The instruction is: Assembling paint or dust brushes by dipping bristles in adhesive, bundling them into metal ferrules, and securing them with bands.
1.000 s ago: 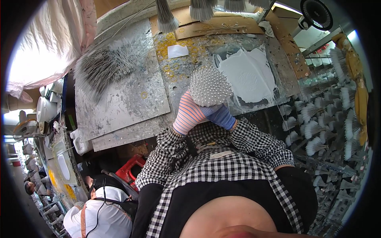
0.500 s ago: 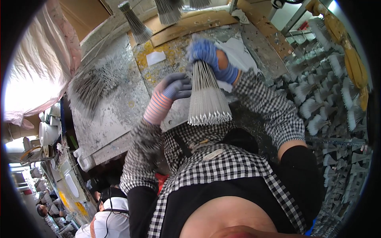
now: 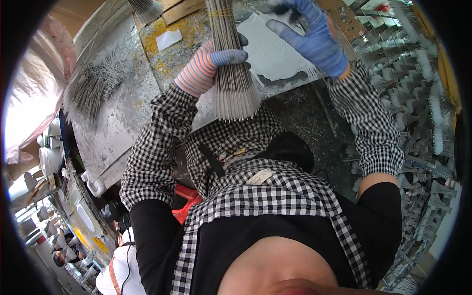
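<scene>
Head view, left grip: clamped around the bundle, thumb across its front.
Right grip: fingers apart, holding nothing, right of the left grip.
Handling: probably best with firm, even pressure, rods parallel, ends level; over-squeezing could bend them.
Bundle: slim grey rods, yellow band above the left grip, flaring below it to pale, white-dotted ends.
Paste: white, rippled, right of the left grip.
Tabletop: scuffed, paint-flecked, left of that grip, bearing loose rods.

Bright left, dark curved rim
Glare whitens the left curtain; right hand partly blurred; dim space below the table
</scene>
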{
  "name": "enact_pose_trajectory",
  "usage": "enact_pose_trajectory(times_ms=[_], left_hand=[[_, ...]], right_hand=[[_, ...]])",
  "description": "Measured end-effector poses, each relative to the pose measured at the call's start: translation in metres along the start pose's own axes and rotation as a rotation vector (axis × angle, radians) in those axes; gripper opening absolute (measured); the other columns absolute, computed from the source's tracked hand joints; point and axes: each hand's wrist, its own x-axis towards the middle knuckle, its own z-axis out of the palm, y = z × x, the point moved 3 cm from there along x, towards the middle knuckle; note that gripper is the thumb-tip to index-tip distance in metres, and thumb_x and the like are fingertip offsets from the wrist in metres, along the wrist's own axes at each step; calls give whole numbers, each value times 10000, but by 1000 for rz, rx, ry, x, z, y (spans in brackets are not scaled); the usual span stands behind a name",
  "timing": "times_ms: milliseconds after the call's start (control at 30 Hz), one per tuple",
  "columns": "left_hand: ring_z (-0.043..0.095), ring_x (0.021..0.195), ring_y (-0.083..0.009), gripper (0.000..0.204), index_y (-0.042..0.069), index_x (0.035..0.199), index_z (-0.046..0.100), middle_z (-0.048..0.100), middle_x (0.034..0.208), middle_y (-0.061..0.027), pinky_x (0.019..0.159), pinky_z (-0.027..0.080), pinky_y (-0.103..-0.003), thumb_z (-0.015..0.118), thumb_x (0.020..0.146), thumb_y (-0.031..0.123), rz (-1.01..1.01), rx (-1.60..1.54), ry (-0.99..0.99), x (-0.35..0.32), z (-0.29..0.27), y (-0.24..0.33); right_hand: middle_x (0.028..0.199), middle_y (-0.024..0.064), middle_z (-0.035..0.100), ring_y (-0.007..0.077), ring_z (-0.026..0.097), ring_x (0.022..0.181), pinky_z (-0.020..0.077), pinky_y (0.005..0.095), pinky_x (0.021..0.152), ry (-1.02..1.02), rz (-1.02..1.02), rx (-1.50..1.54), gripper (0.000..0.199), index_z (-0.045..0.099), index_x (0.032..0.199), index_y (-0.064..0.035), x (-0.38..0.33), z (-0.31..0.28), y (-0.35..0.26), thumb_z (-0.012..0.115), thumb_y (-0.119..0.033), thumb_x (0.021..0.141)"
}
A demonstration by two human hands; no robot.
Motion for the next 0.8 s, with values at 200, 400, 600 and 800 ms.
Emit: enact_pose_trajectory(times_ms=[200, 400, 600, 800], left_hand=[[683, 936, -203, 394, 45, 1172, 595, 664, 989, -66, 850, 600, -372, 734, 825, 170, 74, 142, 81, 5, -21, 4], [691, 956, -171, 329, 29, 1143, 665, 691, 1073, -84, 855, 590, -329, 722, 867, 197, 222, 421, 114, 9, -23, 14], [651, 906, -198, 525, 7, 1267, 573, 673, 983, -96, 827, 533, -324, 777, 857, 265, 190, 461, 444, 27, 5, 33], [619, 939, -155, 554, -4, 1291, 534, 656, 1036, -66, 827, 530, -308, 790, 887, 276, 341, 659, 399, 40, 7, 39]], right_hand=[[914, -6, 751, 78, 672, 814, 517, 261, 712, -334, 247, 109, 260, 741, 1074, -114, -42, 20, -17, 754, -316, 909], [888, -32, 733, 26, 564, 724, 440, 213, 655, -429, 302, 173, 206, 748, 1048, -113, -52, 42, -18, 765, -251, 896], [898, -48, 733, 37, 566, 718, 457, 224, 641, -391, 273, 139, 225, 767, 1061, -138, -49, 48, -5, 763, -301, 905], [926, -33, 738, 62, 616, 783, 494, 244, 718, -330, 252, 38, 277, 771, 1081, -135, -48, 50, 24, 756, -352, 909]])
